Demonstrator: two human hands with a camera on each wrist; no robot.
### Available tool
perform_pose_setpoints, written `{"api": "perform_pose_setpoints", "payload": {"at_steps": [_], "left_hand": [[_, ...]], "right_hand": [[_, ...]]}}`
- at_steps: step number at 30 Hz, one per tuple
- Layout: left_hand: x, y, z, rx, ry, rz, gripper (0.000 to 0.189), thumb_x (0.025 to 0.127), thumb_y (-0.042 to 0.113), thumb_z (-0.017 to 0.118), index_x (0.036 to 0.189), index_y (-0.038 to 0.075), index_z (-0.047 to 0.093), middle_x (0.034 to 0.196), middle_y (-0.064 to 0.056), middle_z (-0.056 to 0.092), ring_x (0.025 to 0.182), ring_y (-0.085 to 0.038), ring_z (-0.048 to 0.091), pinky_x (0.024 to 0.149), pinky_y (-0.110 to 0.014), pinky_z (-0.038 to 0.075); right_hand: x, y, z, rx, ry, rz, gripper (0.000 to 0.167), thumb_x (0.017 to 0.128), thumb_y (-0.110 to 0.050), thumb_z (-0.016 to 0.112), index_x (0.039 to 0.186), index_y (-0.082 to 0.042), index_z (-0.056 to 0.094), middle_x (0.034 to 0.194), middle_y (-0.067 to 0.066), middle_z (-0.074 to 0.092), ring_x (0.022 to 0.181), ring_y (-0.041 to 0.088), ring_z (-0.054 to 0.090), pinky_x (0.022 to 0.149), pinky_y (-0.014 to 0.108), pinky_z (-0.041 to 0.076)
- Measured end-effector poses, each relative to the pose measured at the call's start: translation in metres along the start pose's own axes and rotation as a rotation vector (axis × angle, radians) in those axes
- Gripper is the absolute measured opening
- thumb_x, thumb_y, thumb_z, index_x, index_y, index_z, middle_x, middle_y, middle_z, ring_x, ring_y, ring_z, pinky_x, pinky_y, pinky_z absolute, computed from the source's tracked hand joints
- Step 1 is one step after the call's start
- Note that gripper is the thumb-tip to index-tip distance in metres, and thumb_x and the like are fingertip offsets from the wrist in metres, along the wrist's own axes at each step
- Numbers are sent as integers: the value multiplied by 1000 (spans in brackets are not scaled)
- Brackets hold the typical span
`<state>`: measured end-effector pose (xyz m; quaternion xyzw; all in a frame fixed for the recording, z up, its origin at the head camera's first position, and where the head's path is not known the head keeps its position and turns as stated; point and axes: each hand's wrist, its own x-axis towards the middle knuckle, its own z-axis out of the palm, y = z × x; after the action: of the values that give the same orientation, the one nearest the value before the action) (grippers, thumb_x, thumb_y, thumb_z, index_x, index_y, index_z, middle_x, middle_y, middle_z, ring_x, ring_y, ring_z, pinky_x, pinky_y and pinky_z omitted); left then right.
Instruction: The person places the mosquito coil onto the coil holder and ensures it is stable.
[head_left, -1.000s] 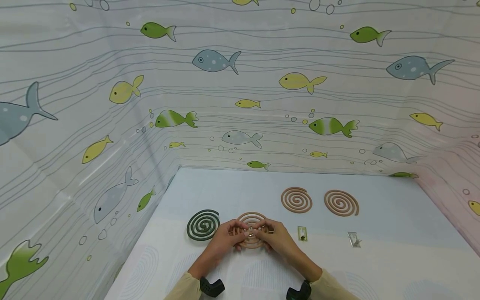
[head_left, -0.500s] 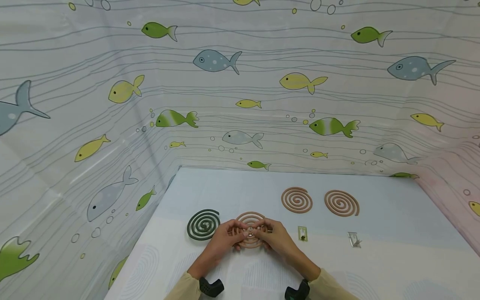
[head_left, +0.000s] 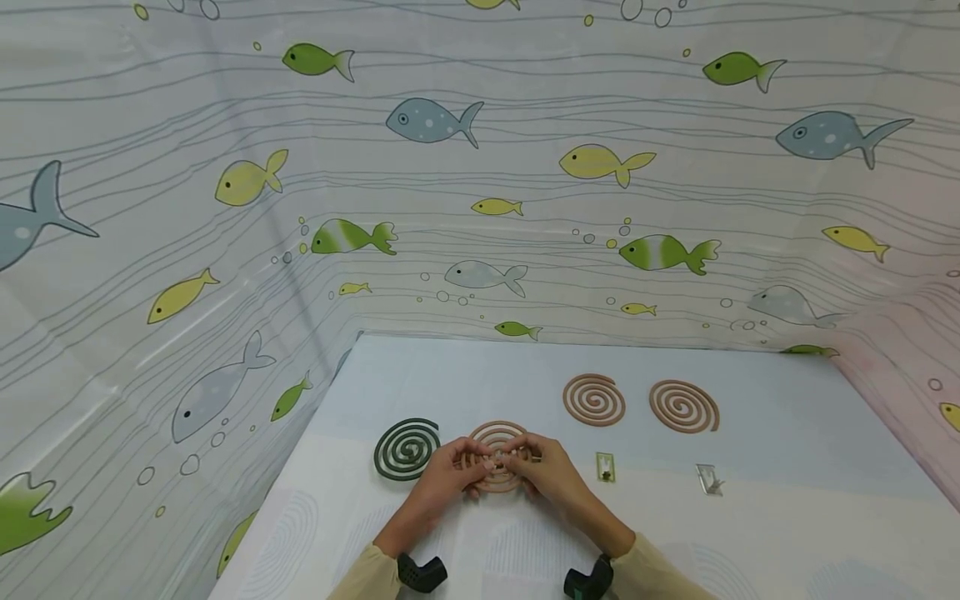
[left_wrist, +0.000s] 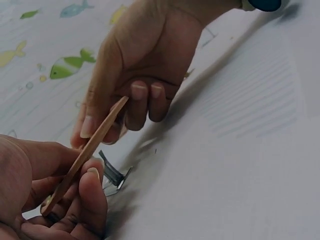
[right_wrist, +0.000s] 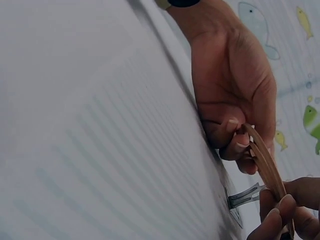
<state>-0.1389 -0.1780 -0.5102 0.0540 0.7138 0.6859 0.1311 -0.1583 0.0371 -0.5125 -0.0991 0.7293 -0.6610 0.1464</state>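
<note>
Both hands grip one light-brown coil (left_wrist: pixel 93 142), which sits slightly farther left than a second ago.

From my end I see the left hand (head_left: pixel 448 473) and right hand (head_left: pixel 549 468) pinching it from opposite sides, thumbs meeting near its middle; that hold looks the same as before, both hands having shifted a touch left with it. It is a flat spiral, held above the white table (head_left: pixel 795 433), nearly edge-on in the wrist views. A metal stand (left_wrist: pixel 113 173) is close by; I cannot tell whether they touch. The dark green coil (head_left: pixel 408 451) lies unmoved beside the left hand.
</note>
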Motion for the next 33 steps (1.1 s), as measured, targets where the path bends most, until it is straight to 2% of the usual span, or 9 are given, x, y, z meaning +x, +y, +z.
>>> {"api": "perform_pose_setpoints", "payload": {"at_steps": [14,28,33], "left_hand": [[3,1,2,-2,11,-2,31,98,10,71,122,-6,61,101,-13,63,71,-14,58,60,-26,53],[4,-1,1,-1,3,-5,30,98,10,71,122,-5,62,97,-11,62,71,-16,58,59,-27,53],[5,0,1,21,3,-9,29,98,12,72,122,-2,63,99,-12,62,72,-17,59,60,-28,54]], "right_hand": [[2,1,-1,-6,7,2,20,96,-16,74,112,-3,72,70,1,54,47,10,44,45,23,40],[1,2,-1,-4,-5,-3,22,97,-17,74,113,-3,71,66,1,52,47,10,44,44,23,40],[-2,-1,-3,3,-2,-7,21,97,-15,74,113,-3,71,70,2,54,47,10,43,44,23,39]]}}
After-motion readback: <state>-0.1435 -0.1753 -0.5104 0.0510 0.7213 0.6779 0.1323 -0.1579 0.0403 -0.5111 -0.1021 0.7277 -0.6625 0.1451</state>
